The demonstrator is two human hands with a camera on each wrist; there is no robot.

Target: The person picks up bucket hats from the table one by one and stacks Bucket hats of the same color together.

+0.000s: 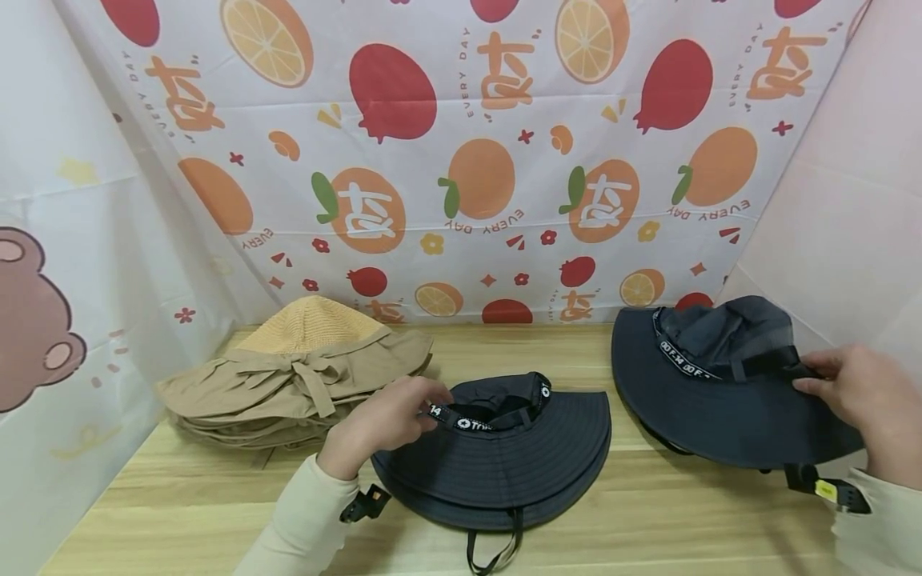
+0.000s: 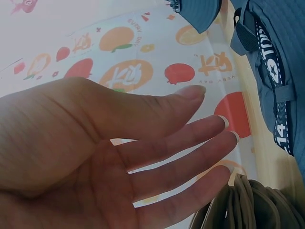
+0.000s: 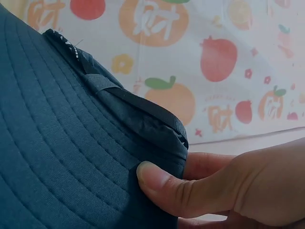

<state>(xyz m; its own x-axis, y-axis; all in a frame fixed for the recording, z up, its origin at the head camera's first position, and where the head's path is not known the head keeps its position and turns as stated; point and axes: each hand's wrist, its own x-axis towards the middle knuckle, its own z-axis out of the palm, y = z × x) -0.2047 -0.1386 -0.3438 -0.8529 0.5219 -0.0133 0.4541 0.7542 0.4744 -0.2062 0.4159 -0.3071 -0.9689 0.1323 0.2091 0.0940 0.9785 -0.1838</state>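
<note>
My right hand (image 1: 867,396) pinches the brim edge of a dark navy sun hat (image 1: 727,420) at the right side of the table. In the right wrist view the thumb lies on top of the stitched brim (image 3: 71,129), with the other fingers behind its edge. This hat has a lettered band and a soft crown. My left hand (image 1: 385,424) is beside the crown opening of the middle dark hats (image 1: 504,472), fingers extended and slightly bent. Nothing lies in its palm (image 2: 109,167) in the left wrist view.
A stack of tan sun hats (image 1: 288,392) with a straw-coloured crown and a bow stands at the left. A black strap (image 1: 497,552) hangs from the middle hats towards the front of the wooden table (image 1: 166,512). A fruit-print curtain (image 1: 461,176) closes off the back.
</note>
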